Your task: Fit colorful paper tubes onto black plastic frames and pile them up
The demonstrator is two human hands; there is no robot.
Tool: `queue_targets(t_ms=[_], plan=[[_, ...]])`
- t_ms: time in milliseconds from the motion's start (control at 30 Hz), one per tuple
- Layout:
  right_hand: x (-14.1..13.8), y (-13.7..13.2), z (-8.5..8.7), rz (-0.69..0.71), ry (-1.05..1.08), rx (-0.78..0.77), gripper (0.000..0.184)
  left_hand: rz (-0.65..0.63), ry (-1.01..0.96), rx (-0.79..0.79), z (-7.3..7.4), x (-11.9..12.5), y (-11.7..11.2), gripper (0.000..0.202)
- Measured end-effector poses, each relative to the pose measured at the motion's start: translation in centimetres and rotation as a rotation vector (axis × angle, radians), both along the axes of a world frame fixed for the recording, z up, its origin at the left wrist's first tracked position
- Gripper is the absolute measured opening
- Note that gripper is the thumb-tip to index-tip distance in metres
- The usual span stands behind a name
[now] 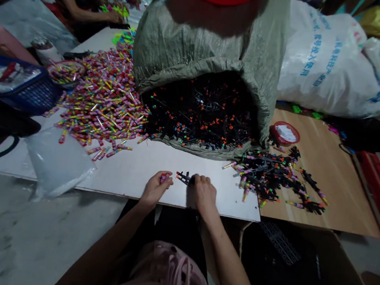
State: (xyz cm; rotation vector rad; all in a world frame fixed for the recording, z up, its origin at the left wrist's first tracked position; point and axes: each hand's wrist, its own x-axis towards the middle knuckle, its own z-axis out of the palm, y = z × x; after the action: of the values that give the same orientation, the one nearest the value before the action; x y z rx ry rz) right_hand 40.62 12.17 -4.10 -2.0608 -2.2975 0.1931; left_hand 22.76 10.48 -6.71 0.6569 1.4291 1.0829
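My left hand (155,188) rests on the white board (145,174) near its front edge, fingers curled round a small pink-and-blue tube (164,176). Just to the right, my right hand (203,192) is closed on a short black stick with an orange tip (182,177) that points toward the left hand. The two hands are a few centimetres apart.
A grey-green sack (201,43) lies open, spilling black sticks (203,112). Colourful tubes (105,101) are heaped at left, and finished pieces (272,174) at right. Also here: a blue basket (27,89), a white sack (330,58), a cardboard box (299,269), another person (79,1) at the far left.
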Motion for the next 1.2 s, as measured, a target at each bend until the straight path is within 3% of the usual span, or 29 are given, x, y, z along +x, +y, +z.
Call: queue_targets(t_ms=[67,133,300,433,533,667,833,1067,1133,1200], plan=[[-2.2,-0.4,-1.0,0.046,-0.02,-0.051,0.025,-0.041,-0.019,0.034,-0.1,0.3,-0.3,0.035],[-2.2,-0.3,-0.9,0.032,0.093,-0.083,0.027,-0.087,-0.043,0.063,0.0,0.5,-0.5,0.036],[-1.0,-0.5,1.9,0.005,0.929,0.01,0.032,-0.114,-0.153,0.132,1.4,1.6,-0.5,0.04],[-2.8,-1.9,2.5,-0.128,1.261,0.103,0.024,-0.164,-0.163,0.186,2.2,2.0,-0.4,0.04],[-3.5,-2.5,2.0,-0.262,1.333,0.116,0.025,-0.16,-0.082,0.159,2.2,2.1,-0.4,0.038],[-3.6,-2.8,1.6,-0.291,1.326,0.146,0.025,-0.109,0.048,0.161,2.6,2.6,-0.5,0.029],[-3.7,-3.3,1.6,-0.42,1.36,0.158,0.027,-0.071,0.304,0.338,3.2,3.1,-1.6,0.017],[-4.2,-3.6,0.8,-0.513,1.457,0.095,0.034,-0.294,0.654,0.597,0.0,4.3,-3.0,0.027],[-2.5,-2.7,0.7,-0.464,1.389,0.054,0.036,-0.35,0.652,0.59,-0.3,4.6,-2.6,0.028],[1.3,-1.4,1.3,-0.407,1.213,0.07,0.04,-0.409,0.605,0.519,-0.1,4.2,-1.9,0.027]])
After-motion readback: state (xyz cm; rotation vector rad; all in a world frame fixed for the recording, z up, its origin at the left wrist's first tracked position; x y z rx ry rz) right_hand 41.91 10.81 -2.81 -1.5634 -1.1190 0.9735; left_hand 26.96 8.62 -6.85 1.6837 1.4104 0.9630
